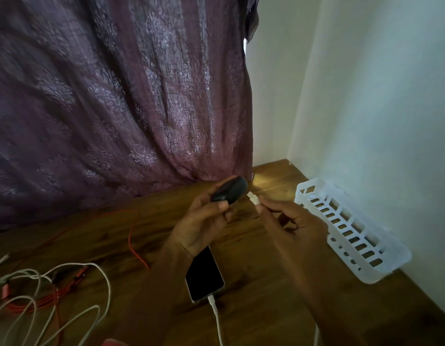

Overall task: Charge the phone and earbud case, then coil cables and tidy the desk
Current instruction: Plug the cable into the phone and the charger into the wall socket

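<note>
Wooden table [266,283] w/ purple curtain [116,96] behind. Left hand [204,228] is clenching the black earbud case [230,190] above the table; right hand [288,221] is pinching a white plug [253,198] just beside it. Phone [204,274] is lying below, white cable [216,320] plugged in. White basket [351,228] at right.

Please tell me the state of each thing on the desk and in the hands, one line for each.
Phone: flat on desk, screen dark, white cable plugged in.
Earbud case: closed, held up in left hand, not plugged in.
White plug: pinched in right hand, just short of the case.
White basket: standing against the wall.
Red and white cables: loose, tangled.
</note>
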Demonstrator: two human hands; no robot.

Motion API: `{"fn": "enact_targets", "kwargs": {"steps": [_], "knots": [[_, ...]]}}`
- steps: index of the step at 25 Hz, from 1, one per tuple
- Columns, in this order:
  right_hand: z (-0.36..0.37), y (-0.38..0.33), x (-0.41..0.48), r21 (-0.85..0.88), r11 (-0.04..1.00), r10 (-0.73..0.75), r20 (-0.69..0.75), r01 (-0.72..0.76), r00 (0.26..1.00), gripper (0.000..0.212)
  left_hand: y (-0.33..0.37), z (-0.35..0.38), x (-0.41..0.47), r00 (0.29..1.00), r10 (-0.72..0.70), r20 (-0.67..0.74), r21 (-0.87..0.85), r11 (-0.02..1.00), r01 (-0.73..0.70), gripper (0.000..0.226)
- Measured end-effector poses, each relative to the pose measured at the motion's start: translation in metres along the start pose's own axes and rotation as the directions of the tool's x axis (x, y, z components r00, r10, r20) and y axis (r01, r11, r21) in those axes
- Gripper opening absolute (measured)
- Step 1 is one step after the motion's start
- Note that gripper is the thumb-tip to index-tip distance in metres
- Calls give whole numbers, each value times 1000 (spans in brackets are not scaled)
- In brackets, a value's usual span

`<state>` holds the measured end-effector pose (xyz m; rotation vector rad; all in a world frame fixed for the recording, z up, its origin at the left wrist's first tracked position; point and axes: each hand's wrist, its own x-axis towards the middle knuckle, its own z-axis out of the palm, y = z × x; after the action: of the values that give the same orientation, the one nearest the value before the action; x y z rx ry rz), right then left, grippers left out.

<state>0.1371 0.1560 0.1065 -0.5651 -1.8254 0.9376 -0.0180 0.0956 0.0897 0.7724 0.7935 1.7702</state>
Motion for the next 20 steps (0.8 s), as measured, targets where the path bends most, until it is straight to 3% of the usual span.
{"fn": "enact_targets", "kwargs": {"steps": [4, 7, 14, 20], "knots": [[-4, -18, 3, -101, 982, -166, -43, 161, 985, 18, 2, 19, 8, 998, -33, 49, -152, 988, 40, 70], [-6, -28, 6, -131, 972, -209, -83, 197, 974, 19, 9, 32, 14, 994, -67, 84, -225, 971, 85, 85], [-9, -43, 11, -257, 936, -274, -109, 239, 956, 19, 20, 45, 16, 982, -115, 149, -148, 979, 137, 83], [-14, -52, 12, -273, 938, -241, -63, 215, 969, 20, 25, 48, 16, 982, -127, 140, -62, 989, 137, 82]]}}
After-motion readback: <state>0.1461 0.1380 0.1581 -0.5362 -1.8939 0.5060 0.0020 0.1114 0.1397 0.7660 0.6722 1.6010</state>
